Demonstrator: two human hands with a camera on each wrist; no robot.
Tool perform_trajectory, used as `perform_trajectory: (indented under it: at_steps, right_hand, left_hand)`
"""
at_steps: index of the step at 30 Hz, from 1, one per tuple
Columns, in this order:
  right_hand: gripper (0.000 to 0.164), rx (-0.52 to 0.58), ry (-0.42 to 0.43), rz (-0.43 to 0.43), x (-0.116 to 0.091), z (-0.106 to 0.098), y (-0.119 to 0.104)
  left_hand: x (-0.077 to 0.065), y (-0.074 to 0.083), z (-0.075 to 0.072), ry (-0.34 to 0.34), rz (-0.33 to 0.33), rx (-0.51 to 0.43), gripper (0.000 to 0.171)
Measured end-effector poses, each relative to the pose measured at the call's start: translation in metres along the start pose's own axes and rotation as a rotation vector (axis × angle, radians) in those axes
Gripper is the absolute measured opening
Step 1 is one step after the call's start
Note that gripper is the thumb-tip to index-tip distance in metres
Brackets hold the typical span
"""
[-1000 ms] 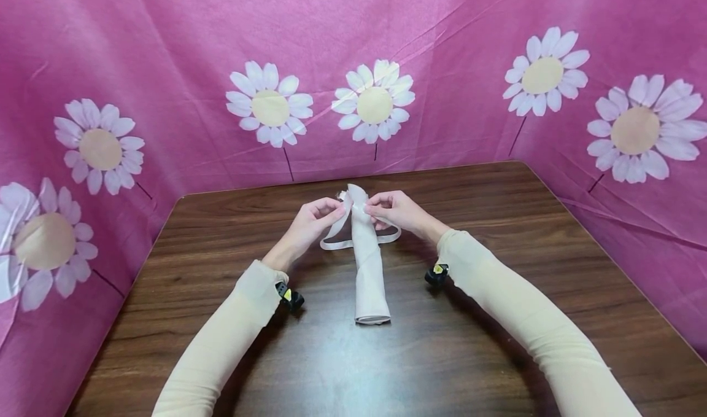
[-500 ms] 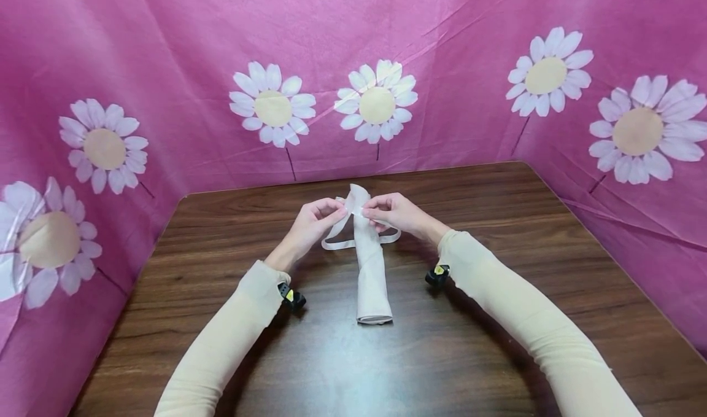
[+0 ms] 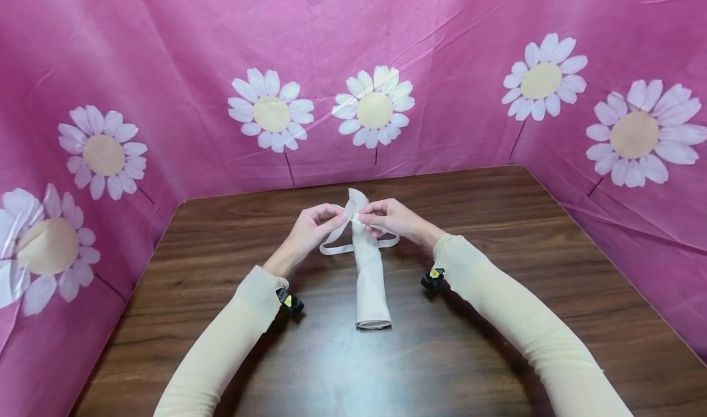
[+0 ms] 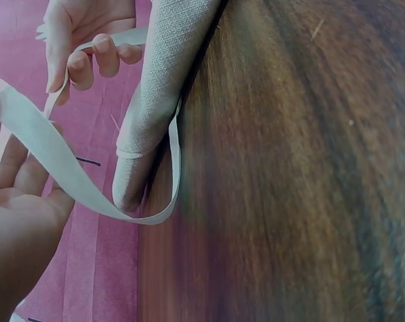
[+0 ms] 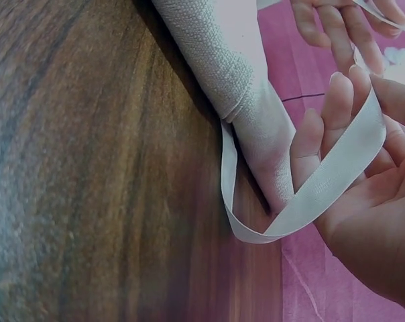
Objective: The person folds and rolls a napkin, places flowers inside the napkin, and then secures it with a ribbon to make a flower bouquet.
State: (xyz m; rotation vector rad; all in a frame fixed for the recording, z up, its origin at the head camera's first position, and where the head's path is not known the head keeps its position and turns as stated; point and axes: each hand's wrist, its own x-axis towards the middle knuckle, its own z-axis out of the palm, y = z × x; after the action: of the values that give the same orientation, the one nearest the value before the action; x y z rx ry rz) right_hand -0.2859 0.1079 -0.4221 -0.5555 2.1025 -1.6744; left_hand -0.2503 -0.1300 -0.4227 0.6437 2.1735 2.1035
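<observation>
A rolled off-white cloth [image 3: 372, 294] lies lengthwise on the table, its narrow end away from me. A pale ribbon [image 3: 336, 249] runs underneath the roll and loops up on both sides. My left hand [image 3: 307, 231] pinches the ribbon between thumb and fingers on the left of the roll. From the right, my right hand [image 3: 399, 220] pinches the ribbon's other side, fingertips close to the left ones above the far part of the roll. The right wrist view shows the ribbon [image 5: 330, 178] curving up past the right fingers. Where the two lengths meet is partly hidden by the fingers.
The brown wood-grain table [image 3: 469, 355] carries the roll. A pink curtain [image 3: 442, 24] printed with white daisies hangs round its back and sides. Black wrist cameras [image 3: 289, 301] sit at both beige sleeve cuffs.
Both hands keep hold of the ribbon while the fingertips draw slightly closer together over the roll. A ribbon piece now spans between them. The roll stays in place; the head view shifts slightly.
</observation>
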Motion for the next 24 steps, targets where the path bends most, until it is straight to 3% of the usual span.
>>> perform_trajectory:
  at_steps: [5, 16, 24]
  right_hand:
    - [0.025, 0.016, -0.001, 0.015, 0.0006, 0.0003, 0.0016]
    - [0.026, 0.011, -0.017, 0.017, -0.0017, 0.0006, -0.0037]
    - [0.025, 0.011, -0.019, 0.013, -0.0008, 0.0013, -0.0001]
  left_hand:
    - [-0.0013, -0.0008, 0.0005, 0.007, -0.003, 0.015, 0.018]
    - [0.0012, -0.0010, 0.0030, 0.011, 0.013, -0.002, 0.017]
    - [0.0001, -0.0016, 0.0020, 0.011, 0.001, 0.035, 0.018]
